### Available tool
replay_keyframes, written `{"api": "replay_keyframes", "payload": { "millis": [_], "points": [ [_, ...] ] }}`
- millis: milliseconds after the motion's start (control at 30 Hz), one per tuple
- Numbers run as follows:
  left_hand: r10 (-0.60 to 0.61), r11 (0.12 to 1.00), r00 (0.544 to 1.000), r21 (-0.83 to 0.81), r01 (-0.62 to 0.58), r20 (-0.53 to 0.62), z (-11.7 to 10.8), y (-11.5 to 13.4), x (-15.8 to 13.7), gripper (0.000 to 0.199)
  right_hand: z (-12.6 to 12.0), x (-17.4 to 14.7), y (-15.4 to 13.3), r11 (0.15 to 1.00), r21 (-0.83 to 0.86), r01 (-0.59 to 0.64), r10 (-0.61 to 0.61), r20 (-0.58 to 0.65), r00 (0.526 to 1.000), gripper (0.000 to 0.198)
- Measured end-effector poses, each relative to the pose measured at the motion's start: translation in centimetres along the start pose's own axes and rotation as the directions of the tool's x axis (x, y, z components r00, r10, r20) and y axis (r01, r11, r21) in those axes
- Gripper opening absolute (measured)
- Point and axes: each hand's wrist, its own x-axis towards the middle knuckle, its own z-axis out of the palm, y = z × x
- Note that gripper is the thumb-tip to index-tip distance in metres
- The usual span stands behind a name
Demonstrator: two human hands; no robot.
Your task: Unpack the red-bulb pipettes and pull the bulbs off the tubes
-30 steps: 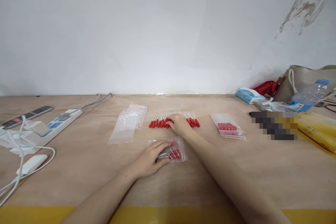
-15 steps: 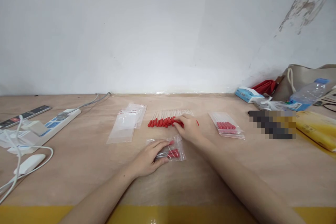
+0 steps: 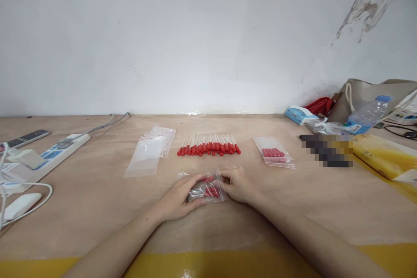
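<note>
A clear zip bag (image 3: 216, 197) with several red-tipped sticks (image 3: 211, 191) inside lies in front of me. My left hand (image 3: 182, 193) grips the bag's left part between thumb and fingers. My right hand (image 3: 235, 182) is at the bag's right end, its fingers closed at the mouth on what looks like a red-tipped stick, mostly hidden by the plastic and fingers. Behind the bag, a row of loose red-tipped sticks (image 3: 208, 149) lies with the red ends toward me.
Flat zip bags (image 3: 143, 156) lie to the left. Filled bags (image 3: 273, 153) are stacked to the right. A power strip (image 3: 61, 156) with white cables sits at far left. A tissue box (image 3: 300, 115), a plastic bottle (image 3: 368, 115) and a yellow package (image 3: 384, 156) stand at right.
My right hand has moved from the row of sticks toward me, to the mouth of the bag. My left hand stays on the bag. The whole view has shifted slightly.
</note>
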Motion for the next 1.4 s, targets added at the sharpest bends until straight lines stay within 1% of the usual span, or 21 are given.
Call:
{"api": "replay_keyframes", "payload": {
  "millis": [167, 233, 300, 400, 467, 533, 633, 767, 933, 1033, 1067, 1133, 1233, 1333, 1400],
  "points": [
    [-0.045, 0.999, 0.999, 0.019, 0.044, 0.019, 0.0, -0.1, 0.0, 0.056, 0.3, -0.1, 0.6, 0.987, 0.158, -0.023, 0.032, -0.055, 0.998, 0.008],
    [-0.038, 0.999, 0.999, 0.020, 0.038, 0.018, 0.0, -0.1, 0.0, 0.056, 0.0, -0.3, 0.9, 0.979, 0.203, -0.012, 0.021, -0.042, 0.999, 0.007],
    [-0.029, 0.999, 1.000, 0.021, 0.029, 0.012, 0.0, -0.1, 0.0, 0.056, -0.3, -0.5, 1.2, 0.978, 0.209, 0.018, -0.018, -0.001, 1.000, 0.017],
    [-0.026, 0.999, 1.000, 0.021, 0.026, 0.005, 0.1, -0.1, 0.0, 0.055, -0.7, -0.6, 1.1, 0.980, 0.167, 0.110, -0.124, 0.078, 0.989, 0.038],
    [-0.025, 0.999, 1.000, 0.023, 0.025, 0.000, 0.1, -0.2, 0.0, 0.054, -0.7, -0.5, 0.8, 0.980, 0.129, 0.153, -0.167, 0.105, 0.980, 0.041],
    [-0.019, 0.999, 1.000, 0.027, 0.019, -0.004, 0.2, -0.3, 0.0, 0.054, -0.7, -0.5, 0.4, 0.982, 0.103, 0.160, -0.169, 0.091, 0.981, 0.038],
    [-0.012, 1.000, 1.000, 0.023, 0.012, -0.007, 0.2, -0.3, 0.0, 0.054, -0.6, -0.7, -0.3, 0.977, 0.158, 0.140, -0.154, 0.079, 0.985, 0.029],
    [-0.014, 1.000, 1.000, 0.002, 0.014, -0.004, 0.2, -0.3, 0.0, 0.054, -1.0, -0.9, -0.7, 0.952, 0.295, 0.083, -0.128, 0.138, 0.982, 0.025],
    [-0.018, 1.000, 1.000, 0.010, 0.018, 0.007, 0.1, -0.3, 0.0, 0.054, -1.4, -0.9, -0.5, 0.959, 0.281, 0.037, -0.091, 0.179, 0.980, 0.023],
    [-0.019, 1.000, 1.000, 0.019, 0.018, 0.006, 0.1, -0.2, 0.0, 0.054, -0.9, -0.8, -0.3, 0.934, 0.357, -0.018, -0.053, 0.189, 0.981, 0.020],
    [-0.021, 1.000, 1.000, 0.021, 0.021, 0.007, 0.0, -0.1, 0.0, 0.054, -0.7, -0.7, -0.2, 0.909, 0.412, -0.053, -0.029, 0.191, 0.981, 0.018],
    [-0.028, 0.999, 1.000, 0.022, 0.028, 0.011, 0.0, -0.1, 0.0, 0.054, -0.6, -0.6, 0.2, 0.825, 0.548, -0.138, 0.023, 0.212, 0.977, 0.018],
    [-0.038, 0.999, 0.999, 0.027, 0.037, 0.022, -0.1, 0.0, 0.0, 0.053, -1.2, -0.5, 1.2, 0.636, 0.717, -0.287, 0.099, 0.292, 0.951, 0.024],
    [-0.046, 0.998, 0.999, 0.037, 0.045, 0.027, -0.1, -0.1, 0.0, 0.052, -2.4, -0.7, 2.2, 0.461, 0.791, -0.403, 0.195, 0.352, 0.915, 0.034],
    [-0.046, 0.998, 0.998, 0.043, 0.045, 0.032, -0.1, -0.1, 0.0, 0.051, -3.1, -0.9, 2.8, 0.387, 0.812, -0.436, 0.247, 0.364, 0.898, 0.035]
  ]
}}
